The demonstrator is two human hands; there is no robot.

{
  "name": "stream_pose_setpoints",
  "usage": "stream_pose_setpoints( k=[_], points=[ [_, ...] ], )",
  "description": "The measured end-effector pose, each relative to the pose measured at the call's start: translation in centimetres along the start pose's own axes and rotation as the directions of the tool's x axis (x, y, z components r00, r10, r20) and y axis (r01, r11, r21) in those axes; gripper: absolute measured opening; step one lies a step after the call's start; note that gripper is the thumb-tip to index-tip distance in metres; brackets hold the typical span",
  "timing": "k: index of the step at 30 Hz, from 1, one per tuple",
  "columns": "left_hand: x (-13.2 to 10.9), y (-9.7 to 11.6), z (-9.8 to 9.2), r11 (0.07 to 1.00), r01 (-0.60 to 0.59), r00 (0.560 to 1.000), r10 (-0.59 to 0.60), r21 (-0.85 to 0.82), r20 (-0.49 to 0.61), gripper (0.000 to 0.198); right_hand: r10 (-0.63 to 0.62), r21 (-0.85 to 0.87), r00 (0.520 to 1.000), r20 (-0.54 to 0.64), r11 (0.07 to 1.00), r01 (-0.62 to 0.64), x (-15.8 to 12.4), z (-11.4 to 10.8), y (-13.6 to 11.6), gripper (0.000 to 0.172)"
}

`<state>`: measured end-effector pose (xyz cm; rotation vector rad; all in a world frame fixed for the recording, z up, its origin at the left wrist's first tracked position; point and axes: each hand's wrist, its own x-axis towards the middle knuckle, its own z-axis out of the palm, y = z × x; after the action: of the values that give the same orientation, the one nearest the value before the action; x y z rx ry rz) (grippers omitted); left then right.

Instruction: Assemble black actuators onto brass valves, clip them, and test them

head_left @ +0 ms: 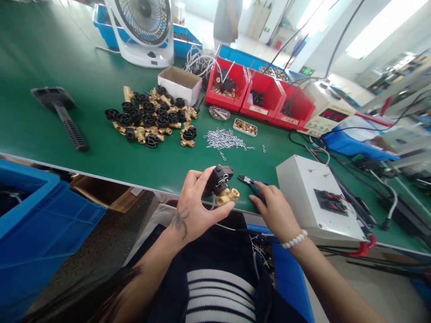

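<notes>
My left hand (pixel 198 204) is closed around a brass valve (pixel 228 196) with a black plastic housing on top. A thin metal clip (pixel 222 179) sits at the joint between housing and brass. My right hand (pixel 274 204) has its thumb and fingers about the dark blue handles of a pair of cutting pliers (pixel 251 183), whose jaws point left at the valve. Beyond the hands lies a heap of small silver spring clips (pixel 224 139). Brass valve bodies with black round caps (pixel 148 119) are piled farther left on the green table.
Red bins (pixel 259 96) of small parts stand behind the clips. A white fan (pixel 144 27) and a white carton (pixel 180 84) are at the back. On the right are a grey switch box (pixel 313 197) and a power supply (pixel 325 110). A black scraper-like tool (pixel 63 114) lies left.
</notes>
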<state>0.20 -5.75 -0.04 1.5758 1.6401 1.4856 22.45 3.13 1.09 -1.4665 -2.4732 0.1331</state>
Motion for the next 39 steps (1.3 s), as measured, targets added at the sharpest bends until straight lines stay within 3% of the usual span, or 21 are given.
stream_pose_setpoints(
  k=[4, 8, 10, 12, 15, 17, 18, 20, 21, 23, 25, 26, 28, 30, 31, 33, 35, 36, 37, 38, 39],
  points=[
    [0.1, -0.7, 0.6, 0.999, -0.015, 1.0, 0.015, -0.038, 0.002, 0.071, -0.166, -0.216, 0.984, -0.069, 0.965, 0.148, -1.6, 1.6, 0.9, 0.058],
    [0.0, -0.8, 0.7, 0.999, -0.015, 1.0, 0.015, -0.029, 0.002, 0.071, -0.152, -0.325, 0.988, -0.037, 0.937, 0.132, -1.4, 1.2, 0.3, 0.063],
    [-0.1, -0.8, 0.6, 0.999, -0.028, 1.0, 0.028, -0.017, -0.003, 0.069, -0.061, -0.104, 0.998, -0.032, 0.993, 0.057, -0.7, 0.0, -0.2, 0.065],
    [-0.1, -0.8, 0.5, 0.999, -0.043, 0.999, 0.044, -0.004, 0.005, 0.068, 0.025, 0.241, 0.999, 0.025, 0.97, -0.03, 0.2, -2.1, -0.8, 0.071],
    [0.0, -0.8, 0.4, 0.999, -0.05, 0.998, 0.051, -0.02, 0.036, 0.069, 0.029, 0.712, 0.994, 0.109, 0.696, -0.098, 1.6, -6.0, -1.9, 0.059],
    [0.1, -0.8, 0.4, 0.998, -0.052, 0.998, 0.054, -0.04, 0.042, 0.07, 0.056, 0.861, 0.998, -0.021, 0.508, -0.01, 2.2, -7.8, -2.8, 0.035],
    [0.1, -0.8, 0.4, 0.998, -0.051, 0.998, 0.053, -0.046, 0.043, 0.07, 0.109, 0.871, 0.984, -0.141, 0.486, 0.071, 2.3, -8.2, -3.2, 0.028],
    [0.1, -0.8, 0.4, 0.998, -0.042, 0.998, 0.044, -0.053, 0.048, 0.07, 0.144, 0.744, 0.926, -0.349, 0.643, 0.18, 2.4, -8.1, -3.8, 0.022],
    [0.1, -0.9, 0.4, 0.998, -0.032, 0.998, 0.035, -0.06, 0.055, 0.07, 0.073, 0.644, 0.934, -0.349, 0.743, 0.183, 2.4, -7.7, -4.0, 0.019],
    [0.1, -1.0, 0.3, 0.996, -0.004, 0.997, 0.01, -0.084, 0.072, 0.071, -0.135, 0.428, 0.985, -0.106, 0.888, 0.168, 2.3, -6.9, -3.9, 0.016],
    [0.0, -1.1, 0.3, 0.993, 0.015, 0.997, -0.005, -0.119, 0.081, 0.071, -0.236, 0.313, 0.964, 0.118, 0.931, 0.19, 2.3, -6.5, -3.5, 0.017],
    [0.0, -1.1, 0.2, 0.991, 0.015, 0.997, -0.004, -0.133, 0.081, 0.071, -0.219, 0.304, 0.971, 0.092, 0.935, 0.182, 2.4, -6.4, -3.3, 0.017],
    [0.1, -1.2, 0.2, 0.989, -0.003, 0.997, 0.014, -0.147, 0.076, 0.071, -0.101, 0.417, 0.978, -0.182, 0.893, 0.17, 2.4, -6.5, -3.2, 0.018],
    [0.1, -1.2, 0.2, 0.991, -0.031, 0.997, 0.041, -0.133, 0.073, 0.071, 0.04, 0.548, 0.907, -0.419, 0.807, 0.217, 2.5, -6.5, -3.2, 0.017],
    [0.1, -1.2, 0.2, 0.992, -0.041, 0.996, 0.05, -0.119, 0.077, 0.071, 0.036, 0.556, 0.901, -0.433, 0.797, 0.235, 2.6, -6.5, -3.3, 0.016],
    [0.1, -1.2, 0.2, 0.994, -0.052, 0.994, 0.061, -0.092, 0.091, 0.072, -0.14, 0.439, 0.963, -0.232, 0.868, 0.232, 2.7, -6.5, -3.4, 0.016],
    [0.1, -1.3, 0.2, 0.995, -0.054, 0.993, 0.062, -0.08, 0.1, 0.073, -0.29, 0.239, 0.955, 0.058, 0.933, 0.269, 2.9, -6.8, -3.4, 0.016],
    [0.0, -1.3, 0.2, 0.995, -0.055, 0.992, 0.064, -0.082, 0.105, 0.072, -0.301, 0.182, 0.949, 0.091, 0.942, 0.281, 3.0, -7.1, -3.4, 0.017],
    [0.0, -1.4, 0.2, 0.994, -0.06, 0.993, 0.069, -0.087, 0.1, 0.072, -0.272, 0.169, 0.962, 0.004, 0.949, 0.267, 3.0, -7.4, -3.4, 0.017],
    [0.0, -1.5, 0.2, 0.994, -0.067, 0.993, 0.076, -0.09, 0.096, 0.072, -0.214, 0.207, 0.963, -0.163, 0.947, 0.246, 3.0, -7.6, -3.5, 0.017],
    [0.0, -1.5, 0.3, 0.993, -0.076, 0.992, 0.085, -0.092, 0.089, 0.072, -0.136, 0.283, 0.927, -0.348, 0.928, 0.242, 3.0, -7.6, -3.6, 0.016]
  ],
)
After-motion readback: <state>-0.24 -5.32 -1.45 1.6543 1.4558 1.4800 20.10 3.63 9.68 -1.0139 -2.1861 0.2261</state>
